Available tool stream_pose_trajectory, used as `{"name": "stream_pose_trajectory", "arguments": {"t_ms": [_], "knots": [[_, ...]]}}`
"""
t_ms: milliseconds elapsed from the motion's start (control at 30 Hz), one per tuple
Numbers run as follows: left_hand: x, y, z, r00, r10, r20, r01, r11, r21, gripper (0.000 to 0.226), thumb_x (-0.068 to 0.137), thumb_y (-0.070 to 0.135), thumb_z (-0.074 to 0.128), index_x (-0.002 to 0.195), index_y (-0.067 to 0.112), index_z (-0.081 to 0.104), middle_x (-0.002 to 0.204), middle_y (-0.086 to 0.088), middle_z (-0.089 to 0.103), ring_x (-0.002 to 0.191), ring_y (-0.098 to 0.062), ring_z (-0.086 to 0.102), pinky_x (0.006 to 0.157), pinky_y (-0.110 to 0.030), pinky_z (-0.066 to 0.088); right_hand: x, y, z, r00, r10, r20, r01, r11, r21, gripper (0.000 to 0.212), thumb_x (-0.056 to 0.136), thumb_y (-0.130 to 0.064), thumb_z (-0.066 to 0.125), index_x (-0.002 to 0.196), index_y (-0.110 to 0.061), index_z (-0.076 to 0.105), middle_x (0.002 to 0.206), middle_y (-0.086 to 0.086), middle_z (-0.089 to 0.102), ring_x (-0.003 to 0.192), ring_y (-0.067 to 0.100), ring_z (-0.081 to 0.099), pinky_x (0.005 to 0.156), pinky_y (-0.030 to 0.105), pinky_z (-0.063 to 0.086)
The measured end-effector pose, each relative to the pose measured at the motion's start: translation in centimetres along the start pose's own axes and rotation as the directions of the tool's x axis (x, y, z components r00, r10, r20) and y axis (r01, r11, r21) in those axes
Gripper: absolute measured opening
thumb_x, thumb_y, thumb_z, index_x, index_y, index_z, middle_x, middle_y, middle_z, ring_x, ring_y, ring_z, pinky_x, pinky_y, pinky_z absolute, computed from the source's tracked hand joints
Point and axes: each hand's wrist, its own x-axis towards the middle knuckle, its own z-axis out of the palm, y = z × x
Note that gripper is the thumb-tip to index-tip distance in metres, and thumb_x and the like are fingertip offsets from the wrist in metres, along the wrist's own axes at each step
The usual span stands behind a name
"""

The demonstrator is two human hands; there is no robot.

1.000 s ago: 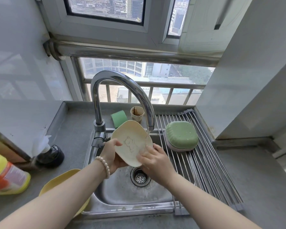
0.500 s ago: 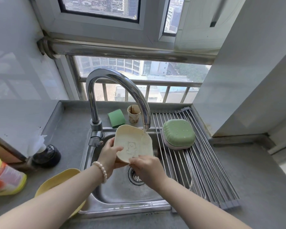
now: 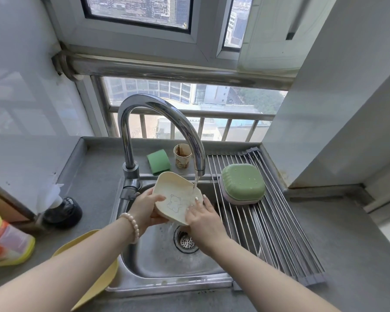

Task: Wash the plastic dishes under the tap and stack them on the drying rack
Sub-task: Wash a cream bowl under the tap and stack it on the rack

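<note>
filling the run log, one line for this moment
rinsing | left hand grips cream dish | right hand rubs it | tap running

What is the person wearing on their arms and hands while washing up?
Both forearms are bare, with no sleeves or gloves in view. The left hand has a bracelet of round, pale pearl-like beads at its wrist. The right hand wears nothing visible; its nails look pale and glossy.

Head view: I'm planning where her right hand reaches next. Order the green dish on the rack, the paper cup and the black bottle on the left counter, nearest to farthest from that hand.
From the right hand:
1. Green dish, on the drying rack, just to its right.
2. Paper cup, behind the sink, past the tap.
3. Black bottle, far across on the left counter.
</note>
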Motion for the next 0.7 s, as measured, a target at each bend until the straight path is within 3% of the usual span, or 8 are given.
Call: {"name": "stream_pose_trajectory", "arguments": {"t_ms": [33, 100, 167, 300, 367, 467, 567, 700], "knots": [[0.0, -0.5, 0.2, 0.999, 0.034, -0.035, -0.035, 0.999, -0.011, 0.042, 0.090, 0.005, 0.053, 0.129, 0.017, 0.049, 0.105, -0.016, 0.063, 0.085, -0.033, 0.065, 0.055, -0.036, 0.057, 0.1, -0.2, 0.2, 0.995, -0.010, -0.096, 0.010, 1.000, 0.004, 0.041, 0.074, -0.027, 0.076, 0.103, 0.001, 0.068, 0.104, 0.021, 0.069, 0.108, 0.031, 0.063, 0.114, 0.052, 0.022], [-0.4, -2.0, 0.8, 0.989, 0.117, -0.096, -0.121, 0.992, -0.031, 0.053, 0.082, 0.000, 0.063, 0.128, 0.019, 0.045, 0.112, -0.014, 0.060, 0.094, -0.033, 0.063, 0.056, -0.036, 0.057, 0.2, -1.1, 0.2, 0.961, -0.008, -0.278, 0.035, 0.995, 0.092, 0.031, 0.041, -0.012, 0.088, 0.066, -0.012, 0.071, 0.058, 0.002, 0.066, 0.056, 0.017, 0.065, 0.089, 0.043, 0.053], [-0.7, -3.6, 1.5, 0.973, 0.181, -0.143, -0.188, 0.981, -0.042, 0.068, 0.075, -0.003, 0.070, 0.131, 0.021, 0.039, 0.118, -0.014, 0.056, 0.103, -0.033, 0.060, 0.067, -0.045, 0.059, 0.2, -2.3, -0.1, 0.932, 0.030, -0.360, 0.062, 0.968, 0.242, 0.033, 0.038, -0.002, 0.084, 0.066, -0.014, 0.070, 0.052, -0.002, 0.062, 0.046, 0.016, 0.059, 0.068, 0.031, 0.058], [-0.6, -2.8, 1.4, 0.954, 0.245, -0.170, -0.246, 0.969, 0.018, 0.064, 0.087, 0.014, 0.065, 0.138, 0.033, 0.031, 0.124, -0.007, 0.050, 0.108, -0.033, 0.055, 0.073, -0.053, 0.057, -0.2, -2.1, 1.1, 0.929, 0.134, -0.344, 0.068, 0.853, 0.517, 0.004, 0.071, -0.018, 0.068, 0.074, -0.018, 0.071, 0.062, -0.002, 0.065, 0.055, 0.022, 0.061, 0.049, 0.025, 0.048], [-0.6, -2.0, 0.9, 0.960, 0.244, -0.137, -0.234, 0.968, 0.088, 0.050, 0.094, 0.024, 0.054, 0.136, 0.040, 0.032, 0.119, -0.004, 0.050, 0.104, -0.033, 0.056, 0.064, -0.051, 0.058, -0.7, -0.8, 1.5, 0.945, 0.077, -0.319, 0.117, 0.830, 0.546, 0.014, 0.076, -0.028, 0.061, 0.075, -0.018, 0.071, 0.064, -0.003, 0.067, 0.059, 0.021, 0.062, 0.053, 0.025, 0.048], [-0.6, -1.1, 0.1, 0.970, 0.229, -0.078, -0.210, 0.958, 0.198, 0.024, 0.099, 0.032, 0.043, 0.120, 0.045, 0.044, 0.115, -0.009, 0.055, 0.095, -0.036, 0.060, 0.058, -0.051, 0.057, -1.0, 2.1, 1.4, 0.941, -0.070, -0.332, 0.196, 0.910, 0.366, 0.019, 0.075, -0.034, 0.058, 0.069, -0.020, 0.070, 0.070, -0.006, 0.070, 0.065, 0.016, 0.066, 0.069, 0.029, 0.052], [-0.6, -0.5, -0.6, 0.985, 0.172, -0.034, -0.159, 0.959, 0.233, 0.021, 0.101, 0.032, 0.040, 0.118, 0.042, 0.047, 0.110, -0.013, 0.058, 0.086, -0.036, 0.063, 0.047, -0.041, 0.054, -1.0, 4.1, 1.4, 0.942, -0.176, -0.287, 0.220, 0.967, 0.130, 0.014, 0.076, -0.036, 0.063, 0.080, -0.025, 0.071, 0.090, -0.010, 0.073, 0.096, 0.015, 0.068, 0.095, 0.044, 0.050], [-0.6, 0.1, -1.0, 0.994, 0.103, 0.020, -0.105, 0.972, 0.212, 0.024, 0.102, 0.028, 0.038, 0.122, 0.038, 0.045, 0.098, -0.014, 0.059, 0.074, -0.033, 0.062, 0.046, -0.040, 0.056, -0.7, 3.8, 1.7, 0.961, -0.191, -0.199, 0.186, 0.982, -0.042, 0.037, 0.067, -0.012, 0.082, 0.101, -0.022, 0.070, 0.116, -0.004, 0.068, 0.125, 0.029, 0.053, 0.106, 0.057, 0.022]]}}
